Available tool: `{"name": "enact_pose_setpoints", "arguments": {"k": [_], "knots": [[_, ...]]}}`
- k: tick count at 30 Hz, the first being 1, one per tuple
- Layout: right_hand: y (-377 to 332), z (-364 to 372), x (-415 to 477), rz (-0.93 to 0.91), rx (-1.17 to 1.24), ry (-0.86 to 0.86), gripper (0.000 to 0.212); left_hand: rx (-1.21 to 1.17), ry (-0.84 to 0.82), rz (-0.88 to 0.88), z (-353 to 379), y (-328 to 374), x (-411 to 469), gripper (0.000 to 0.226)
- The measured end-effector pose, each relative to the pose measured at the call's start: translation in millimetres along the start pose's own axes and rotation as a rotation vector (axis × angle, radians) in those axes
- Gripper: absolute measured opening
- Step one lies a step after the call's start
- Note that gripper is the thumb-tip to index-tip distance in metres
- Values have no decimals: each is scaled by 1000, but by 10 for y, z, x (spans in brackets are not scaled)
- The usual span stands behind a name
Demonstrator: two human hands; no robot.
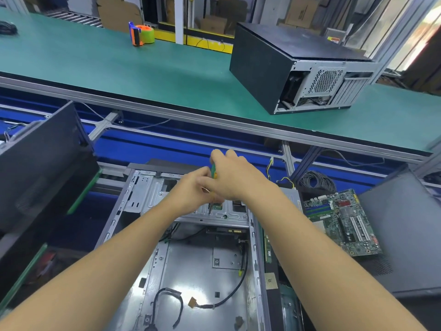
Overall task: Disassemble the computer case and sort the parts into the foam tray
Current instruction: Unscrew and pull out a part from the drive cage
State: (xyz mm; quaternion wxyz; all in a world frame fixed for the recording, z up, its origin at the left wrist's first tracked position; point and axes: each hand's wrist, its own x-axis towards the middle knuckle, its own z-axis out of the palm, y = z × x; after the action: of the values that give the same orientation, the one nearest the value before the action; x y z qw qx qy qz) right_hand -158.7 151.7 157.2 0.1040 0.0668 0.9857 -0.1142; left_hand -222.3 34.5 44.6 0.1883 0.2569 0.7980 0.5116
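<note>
With the green motherboard already lying right of the open grey steel computer case, your right hand grips a green-handled screwdriver, left hand pinching its shaft, so the silver drive cage and cables likely remain.

Single head-worn view, wide-angle, looking forward and down — close over the open computer case, green belt beyond

Two hands: left hand, right hand. Two cases: open case, closed case. One screwdriver, one motherboard, one tape dispenser.
</note>
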Motion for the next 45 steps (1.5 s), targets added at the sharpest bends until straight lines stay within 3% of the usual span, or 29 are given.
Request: {"name": "enact_pose_setpoints", "arguments": {"k": [2,6,8,11,14,16,19,22,26,29,32,35,38,41,45], "knots": [[-34,36,-15,91,-45,64,45,80,10,-5,34,31,11,43],[-26,96,22,54,28,94,9,4,-29,95,7,28,-15,28],[2,78,28,0,88,52,12,-89,-78,130,-70,26,-24,23],[37,22,29,-68,135,-12,26,-146,-105,123,-139,42,-35,33],[65,12,40,-81,197,-53,32,-131,-55,105,-135,31,-15,31],[51,46,34,-37,205,-12,29,-57,8,101,-112,26,14,30],[28,94,21,104,106,123,42,-9,27,112,-53,44,40,33],[34,98,27,133,69,152,33,55,0,124,-20,54,33,33],[89,58,17,6,144,54,13,-124,-118,160,-135,48,12,21],[104,-15,2,-58,185,-75,25,-201,-155,141,-167,47,16,33],[84,-8,-25,-90,215,-114,32,-170,-83,125,-126,21,54,47],[39,42,-52,-9,154,11,36,-67,7,69,-58,7,85,38],[-6,57,-57,88,42,91,35,52,-20,74,-26,15,95,34],[14,71,-30,45,53,73,10,-13,-136,117,-95,18,40,26],[35,-5,-38,-33,192,-54,32,-107,-147,112,-190,-77,13,27]]}}
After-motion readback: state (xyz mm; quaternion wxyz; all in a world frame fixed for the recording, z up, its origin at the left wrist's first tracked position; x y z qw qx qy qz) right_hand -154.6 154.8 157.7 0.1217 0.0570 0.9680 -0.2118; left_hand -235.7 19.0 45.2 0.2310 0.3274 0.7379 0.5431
